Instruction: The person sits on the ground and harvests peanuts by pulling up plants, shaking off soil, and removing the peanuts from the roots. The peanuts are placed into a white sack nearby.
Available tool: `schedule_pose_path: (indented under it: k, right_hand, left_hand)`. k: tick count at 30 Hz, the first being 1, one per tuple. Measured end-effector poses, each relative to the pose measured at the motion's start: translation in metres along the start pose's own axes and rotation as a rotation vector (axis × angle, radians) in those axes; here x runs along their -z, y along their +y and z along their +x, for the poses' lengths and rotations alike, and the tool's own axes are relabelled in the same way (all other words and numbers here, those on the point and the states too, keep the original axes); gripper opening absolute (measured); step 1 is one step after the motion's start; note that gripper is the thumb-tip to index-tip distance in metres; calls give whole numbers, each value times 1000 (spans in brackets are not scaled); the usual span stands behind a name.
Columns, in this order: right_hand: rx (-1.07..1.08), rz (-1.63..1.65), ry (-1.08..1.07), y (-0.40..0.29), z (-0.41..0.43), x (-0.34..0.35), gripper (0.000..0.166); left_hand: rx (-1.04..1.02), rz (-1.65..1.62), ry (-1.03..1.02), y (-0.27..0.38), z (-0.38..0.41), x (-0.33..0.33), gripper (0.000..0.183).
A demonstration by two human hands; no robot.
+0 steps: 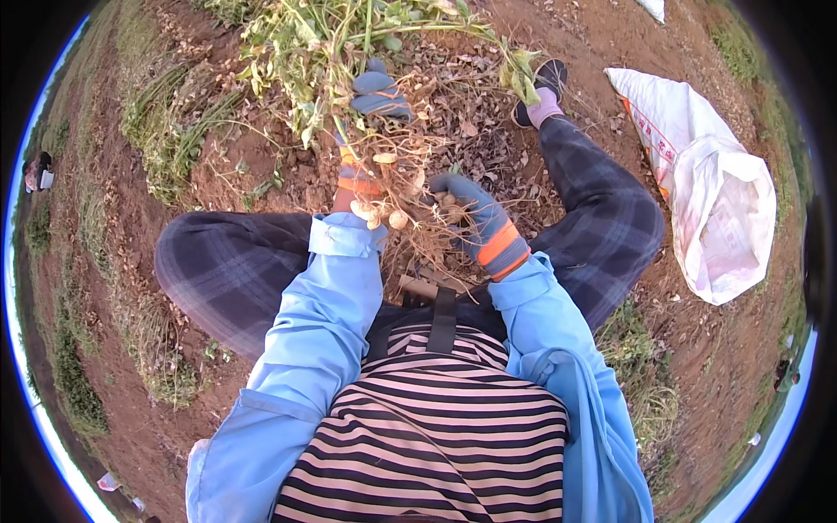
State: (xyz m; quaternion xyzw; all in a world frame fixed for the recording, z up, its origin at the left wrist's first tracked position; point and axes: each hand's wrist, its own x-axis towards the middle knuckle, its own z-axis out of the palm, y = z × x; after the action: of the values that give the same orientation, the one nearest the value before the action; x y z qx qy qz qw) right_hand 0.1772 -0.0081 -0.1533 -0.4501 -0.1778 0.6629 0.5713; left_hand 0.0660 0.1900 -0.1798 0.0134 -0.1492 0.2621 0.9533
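My left hand [381, 95], in a grey-blue work glove with an orange-striped cuff, is closed around the stems of a pulled-up peanut plant [288, 55]. Its leafy tops point away from me, while the thin tangled roots [418, 153] hang towards my lap. Several pale peanut pods [366, 212] dangle from these roots beside my left wrist. My right hand [476, 209], gloved alike, curls its fingers around a few pods [448, 206] at the right side of the roots. Part of that grip is hidden by root strands.
A white woven sack [700, 131] lies on the soil to my right, its mouth gaping towards me. Uprooted plants [163, 131] lie at the left. Dry leaves [471, 124] cover the ground between my spread legs. Far off, people [40, 173] show at both rims.
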Motion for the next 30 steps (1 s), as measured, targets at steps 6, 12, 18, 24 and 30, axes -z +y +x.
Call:
schedule_pose_path:
  k: [6, 12, 18, 24, 30]
  right_hand:
    - [19, 111, -135, -10, 1, -37, 28]
    - [145, 190, 199, -4, 11, -23, 17]
    - [87, 340, 604, 11, 11, 42, 14]
    - [246, -93, 614, -66, -53, -17, 9]
    - [775, -917, 303, -75, -75, -48, 18]
  left_hand:
    - [-5, -83, -28, -5, 0, -7, 55]
    - [-38, 38, 4, -30, 3, -26, 49]
    - [-39, -177, 30, -31, 7, -20, 43]
    - [-378, 556, 475, -10, 1, -14, 37]
    - [-702, 1188, 1216, -20, 5, -15, 31]
